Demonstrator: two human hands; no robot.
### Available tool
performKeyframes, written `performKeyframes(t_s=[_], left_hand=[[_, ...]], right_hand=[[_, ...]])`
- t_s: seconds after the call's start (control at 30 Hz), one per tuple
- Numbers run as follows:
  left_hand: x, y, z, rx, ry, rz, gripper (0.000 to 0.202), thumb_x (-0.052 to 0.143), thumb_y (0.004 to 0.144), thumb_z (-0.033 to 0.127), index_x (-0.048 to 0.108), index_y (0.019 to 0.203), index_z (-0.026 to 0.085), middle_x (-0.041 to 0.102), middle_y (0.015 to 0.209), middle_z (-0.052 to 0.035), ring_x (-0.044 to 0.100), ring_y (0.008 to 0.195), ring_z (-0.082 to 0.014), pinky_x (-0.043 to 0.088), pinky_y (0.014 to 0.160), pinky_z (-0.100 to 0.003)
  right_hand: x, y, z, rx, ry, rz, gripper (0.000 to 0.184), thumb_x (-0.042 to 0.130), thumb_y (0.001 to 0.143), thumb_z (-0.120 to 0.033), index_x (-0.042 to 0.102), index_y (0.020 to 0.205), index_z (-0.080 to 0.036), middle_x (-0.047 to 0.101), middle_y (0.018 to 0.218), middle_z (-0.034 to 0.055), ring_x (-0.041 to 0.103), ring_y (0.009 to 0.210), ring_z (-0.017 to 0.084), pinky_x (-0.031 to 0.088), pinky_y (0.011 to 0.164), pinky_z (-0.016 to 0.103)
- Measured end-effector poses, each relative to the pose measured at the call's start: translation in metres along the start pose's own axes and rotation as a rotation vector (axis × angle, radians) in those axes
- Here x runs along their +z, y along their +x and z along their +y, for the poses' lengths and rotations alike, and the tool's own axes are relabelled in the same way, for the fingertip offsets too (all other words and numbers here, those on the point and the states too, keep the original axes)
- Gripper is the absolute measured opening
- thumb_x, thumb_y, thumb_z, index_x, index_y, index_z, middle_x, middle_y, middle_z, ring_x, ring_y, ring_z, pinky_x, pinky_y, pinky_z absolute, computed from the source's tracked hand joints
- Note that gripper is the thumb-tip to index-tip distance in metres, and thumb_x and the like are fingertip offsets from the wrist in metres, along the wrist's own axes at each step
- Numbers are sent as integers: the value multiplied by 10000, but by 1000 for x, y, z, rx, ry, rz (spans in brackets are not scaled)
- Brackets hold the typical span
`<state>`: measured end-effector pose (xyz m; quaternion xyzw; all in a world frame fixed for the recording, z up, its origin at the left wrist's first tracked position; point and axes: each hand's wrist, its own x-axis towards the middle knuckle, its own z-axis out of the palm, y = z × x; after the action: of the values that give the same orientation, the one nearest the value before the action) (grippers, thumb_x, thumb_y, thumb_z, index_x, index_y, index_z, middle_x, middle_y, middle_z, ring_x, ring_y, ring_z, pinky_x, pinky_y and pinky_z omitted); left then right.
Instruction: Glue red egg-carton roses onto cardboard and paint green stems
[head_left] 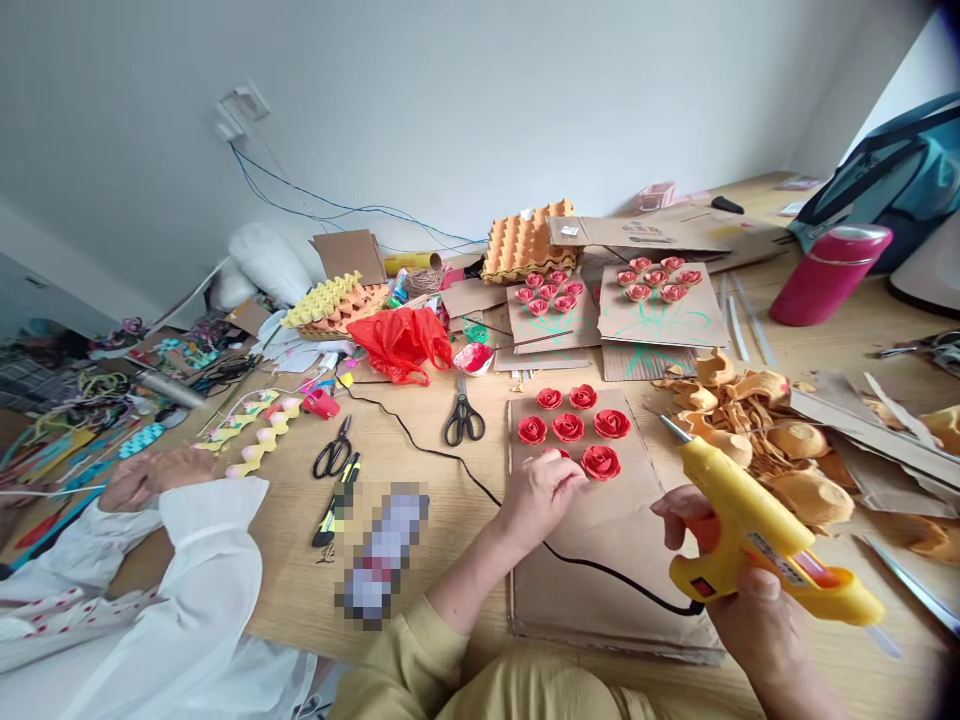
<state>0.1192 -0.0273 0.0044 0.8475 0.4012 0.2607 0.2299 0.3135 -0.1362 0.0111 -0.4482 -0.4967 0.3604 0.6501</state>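
Note:
My left hand (541, 494) rests closed on a brown cardboard sheet (600, 580), fingers pressing a red paper rose mostly hidden beneath them. Several other red roses (568, 427) sit glued in rows just beyond it. My right hand (739, 590) grips a yellow hot glue gun (757, 530), its nozzle pointing up-left above the sheet's right edge. The gun's black cord (600, 568) runs across the cardboard and away to the left.
Black scissors (463, 417) and a second pair (334, 450) lie left of the sheet. Cut egg-carton scraps (757, 420) pile at right. Two finished rose boards (660, 300) and a red bag (401, 342) lie behind. Another person's white sleeve (195, 590) is at left.

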Motion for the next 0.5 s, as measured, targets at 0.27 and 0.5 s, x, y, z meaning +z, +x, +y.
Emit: performKeyframes(t_s=[0.27,0.5], left_hand=[[-17,-15,18,-205,-1130,-143,427,478,975,558,439,754,195,501,655,18,505,605,-114,478,696,-283],[-88,-48,-16,-513,-827,358,493,692,818,594,445,711,180,289,557,102,215,453,-30,192,427,-153]], right_hand=[[-1,1,4,52,-17,-49,639,394,842,-821,666,971,-257,617,922,109,614,884,310,533,734,440],[-5,-1,9,89,50,-39,633,426,835,-815,672,1040,-269,624,923,108,602,864,305,531,701,438]])
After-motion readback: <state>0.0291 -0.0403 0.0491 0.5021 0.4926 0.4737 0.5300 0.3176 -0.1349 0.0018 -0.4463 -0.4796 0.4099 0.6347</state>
